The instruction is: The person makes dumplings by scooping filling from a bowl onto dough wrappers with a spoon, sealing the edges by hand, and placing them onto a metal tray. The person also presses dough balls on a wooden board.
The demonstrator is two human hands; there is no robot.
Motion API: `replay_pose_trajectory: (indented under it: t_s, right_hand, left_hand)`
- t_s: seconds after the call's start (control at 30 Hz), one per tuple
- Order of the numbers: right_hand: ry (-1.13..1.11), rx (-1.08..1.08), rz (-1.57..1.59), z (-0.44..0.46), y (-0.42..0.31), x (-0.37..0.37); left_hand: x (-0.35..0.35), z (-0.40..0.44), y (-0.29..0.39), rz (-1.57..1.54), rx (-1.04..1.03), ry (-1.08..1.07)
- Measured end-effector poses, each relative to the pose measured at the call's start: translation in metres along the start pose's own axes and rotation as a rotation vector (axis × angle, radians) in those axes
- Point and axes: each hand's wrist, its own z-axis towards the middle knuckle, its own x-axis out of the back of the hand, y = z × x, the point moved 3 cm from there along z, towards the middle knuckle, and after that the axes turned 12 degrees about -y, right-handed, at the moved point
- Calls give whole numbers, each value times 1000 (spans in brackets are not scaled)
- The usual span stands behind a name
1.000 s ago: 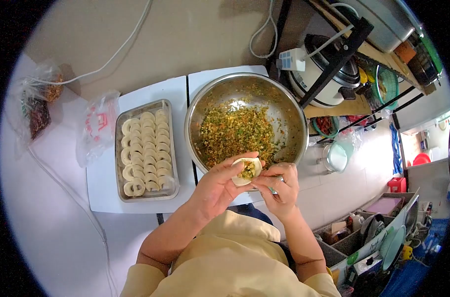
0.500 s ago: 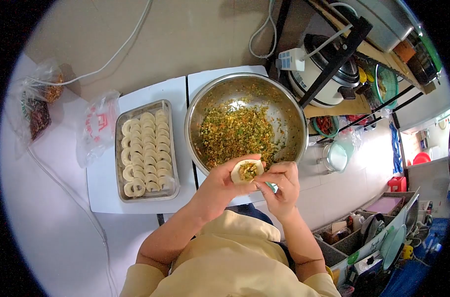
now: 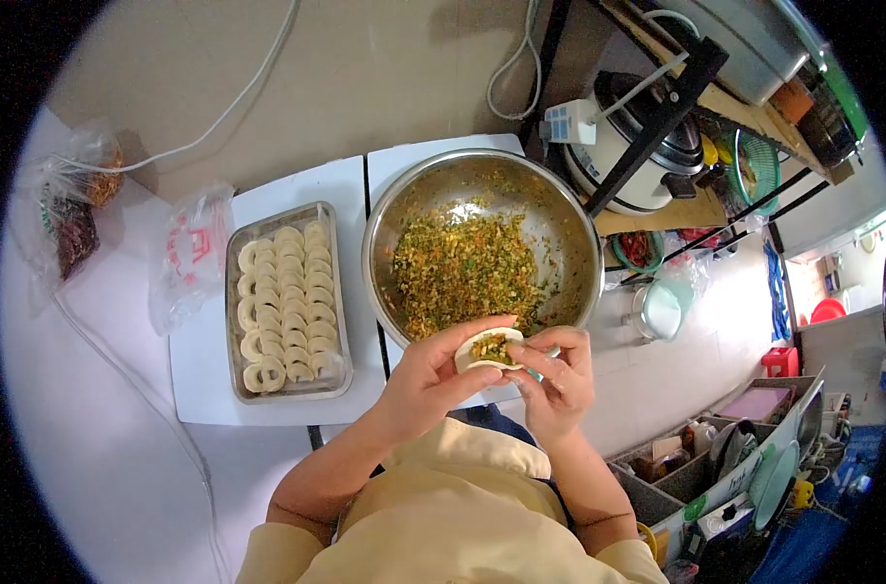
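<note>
Between my hands, just over the near rim of the bowl, is a round dumpling wrapper (image 3: pixel 472 352) with chopped filling (image 3: pixel 492 347) in its middle. My left hand (image 3: pixel 425 375) cups the wrapper from the left, thumb below and fingers above. The fingertips of my right hand (image 3: pixel 558 383) pinch its right edge. The wrapper is bent up at the sides and still open on top. Behind it stands a large steel bowl (image 3: pixel 577 229) holding a heap of chopped green and orange filling (image 3: pixel 467 268). Left of that, a metal tray (image 3: pixel 332 292) carries rows of folded dumplings (image 3: pixel 292 282).
A clear plastic bag with red print (image 3: pixel 195 253) lies left of the tray. Filled bags (image 3: pixel 73 219) sit farther left. At the right, a rack (image 3: pixel 657 127) holds a rice cooker (image 3: pixel 623 161) and a power strip (image 3: pixel 572 125). A grey divided bin (image 3: pixel 691 477) stands lower right.
The wrapper has gone from lying flat and round to being bent up around the filling. My right fingers have moved up along its right edge.
</note>
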Motion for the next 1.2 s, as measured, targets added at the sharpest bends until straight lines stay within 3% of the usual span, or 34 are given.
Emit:
replay_pose_trajectory:
  t_s: [0.5, 0.57, 0.93, 1.0, 1.1, 1.2]
  right_hand:
    - [-125, 15, -64, 14, -4, 5]
    - [-89, -2, -23, 14, -5, 4]
    - [17, -81, 92, 11, 1, -2]
    - [136, -180, 396, 9, 5, -3]
    - [138, -323, 676, 6, 11, -9]
    - [144, -316, 764, 3, 17, -12]
  left_hand:
    - [2, 0, -12, 147, 34, 13]
    - [4, 0, -15, 293, 38, 22]
    - [-3, 3, -8, 212, -44, 106]
    - [-1, 4, -8, 175, -16, 120]
    - [0, 6, -7, 91, -104, 147]
    - [-2, 7, -6, -70, -186, 133]
